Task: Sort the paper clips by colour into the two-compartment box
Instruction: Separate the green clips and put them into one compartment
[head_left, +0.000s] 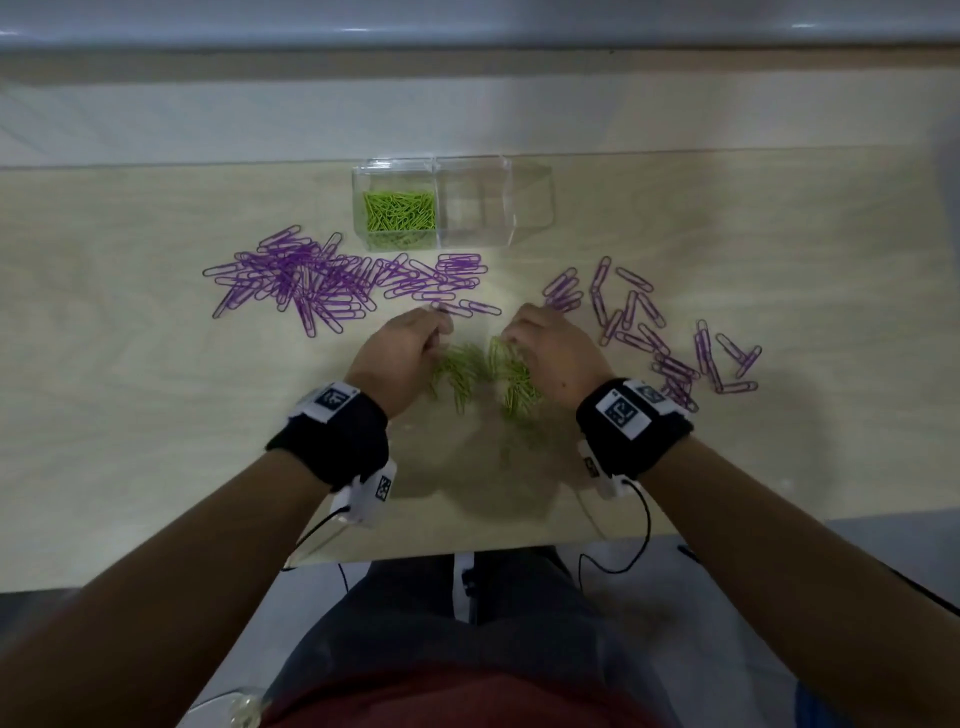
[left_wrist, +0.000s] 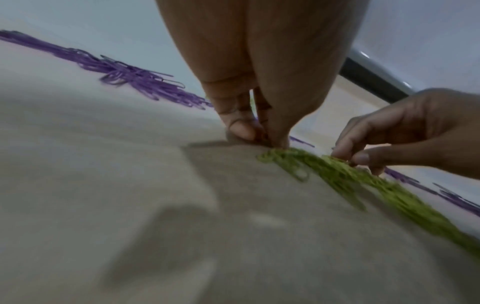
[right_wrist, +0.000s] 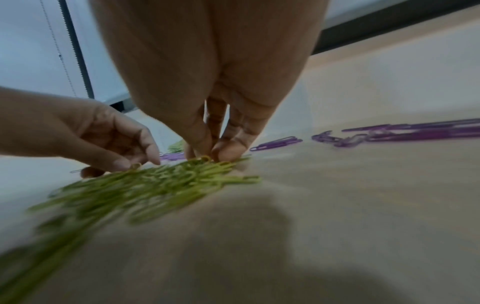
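Observation:
A clear two-compartment box (head_left: 524, 171) stands at the back of the table. Its left compartment holds green paper clips (head_left: 399, 210); the right compartment (head_left: 493, 208) holds none that I can see. A loose pile of green clips (head_left: 483, 374) lies between my hands. My left hand (head_left: 441, 332) has curled fingers and pinches at the pile's left end (left_wrist: 272, 154). My right hand (head_left: 511, 338) pinches green clips (right_wrist: 205, 160) at the pile's far right edge. Purple clips lie in a heap on the left (head_left: 311, 286) and scattered on the right (head_left: 649, 327).
The wooden table (head_left: 156, 415) ends close to my body, with cables hanging over its front edge (head_left: 613, 566). A pale wall and ledge (head_left: 467, 104) run behind the box. Purple clips (head_left: 467, 306) lie just beyond my fingertips.

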